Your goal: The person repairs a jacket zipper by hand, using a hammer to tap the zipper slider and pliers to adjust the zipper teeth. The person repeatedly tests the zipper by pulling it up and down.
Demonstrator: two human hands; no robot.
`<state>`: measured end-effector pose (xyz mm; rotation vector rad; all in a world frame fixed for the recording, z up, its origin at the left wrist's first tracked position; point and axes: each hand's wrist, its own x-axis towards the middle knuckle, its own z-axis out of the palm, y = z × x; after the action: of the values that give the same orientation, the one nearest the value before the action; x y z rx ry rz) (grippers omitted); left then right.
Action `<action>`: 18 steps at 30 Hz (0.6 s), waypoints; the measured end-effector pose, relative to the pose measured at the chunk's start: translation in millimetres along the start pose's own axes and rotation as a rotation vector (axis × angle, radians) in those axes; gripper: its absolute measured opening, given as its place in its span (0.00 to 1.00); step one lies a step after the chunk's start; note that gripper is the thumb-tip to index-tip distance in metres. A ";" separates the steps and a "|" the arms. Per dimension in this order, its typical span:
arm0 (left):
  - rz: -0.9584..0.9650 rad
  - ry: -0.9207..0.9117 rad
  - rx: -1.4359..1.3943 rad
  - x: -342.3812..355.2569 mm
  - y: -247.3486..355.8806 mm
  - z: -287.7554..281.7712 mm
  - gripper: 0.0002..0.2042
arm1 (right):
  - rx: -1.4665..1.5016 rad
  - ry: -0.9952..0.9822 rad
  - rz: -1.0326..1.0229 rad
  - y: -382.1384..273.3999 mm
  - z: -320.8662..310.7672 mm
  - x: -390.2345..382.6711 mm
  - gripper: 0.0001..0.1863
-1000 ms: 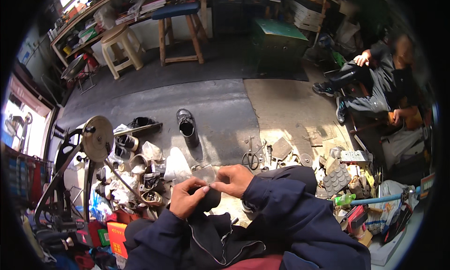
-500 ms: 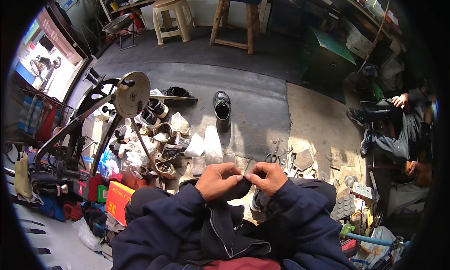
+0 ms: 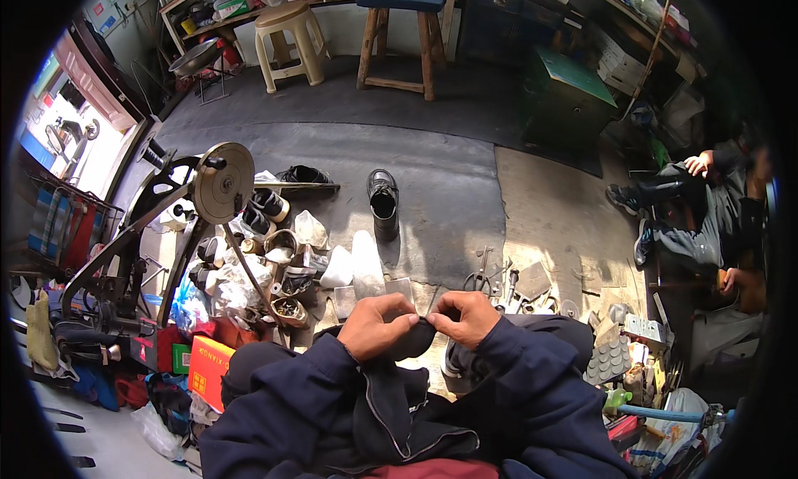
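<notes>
My left hand [image 3: 376, 328] and my right hand [image 3: 464, 317] meet in front of my knees, thumbs and fingertips pinched at the upper edge of a dark, soft-looking piece [image 3: 409, 346]. Anything finer between the fingertips is too small to make out. Below them lies black zippered material [image 3: 395, 412] over my lap. Pale flat pads [image 3: 366, 259] are on the floor just beyond my hands. Farther forward stands a single black shoe [image 3: 384, 200].
A cast-iron hand-cranked machine [image 3: 223, 180] stands left among piled shoes and bags [image 3: 283, 246]. Scissors [image 3: 478, 279] and tools lie front right, beside a cluttered pile [image 3: 615, 354]. A seated person [image 3: 702, 229] is at far right. Stools [image 3: 392, 5] and a green chest [image 3: 565, 96] line the back.
My head has turned, so the room sits farther right than a second ago and more of the doorway shows. My hands remain pinched on the dark piece, with slightly shifted fingertips.
</notes>
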<state>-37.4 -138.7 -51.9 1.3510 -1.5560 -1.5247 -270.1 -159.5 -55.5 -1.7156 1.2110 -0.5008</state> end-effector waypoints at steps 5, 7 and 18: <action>0.013 -0.013 -0.001 0.3 -0.5 0.3 0.11 | 0.020 -0.004 -0.029 -0.7 -1.3 -1.3 0.15; 0.005 -0.017 -0.009 0.1 -0.7 0.4 0.11 | 0.005 -0.017 -0.013 -1.1 -2.3 -1.8 0.16; -0.041 -0.038 -0.018 1.0 -3.6 -0.9 0.11 | 0.049 -0.058 0.018 1.2 -1.2 -1.3 0.12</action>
<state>-36.0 -139.4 -55.3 1.3592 -1.5428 -1.5940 -272.1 -159.1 -55.7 -1.6649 1.1634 -0.4633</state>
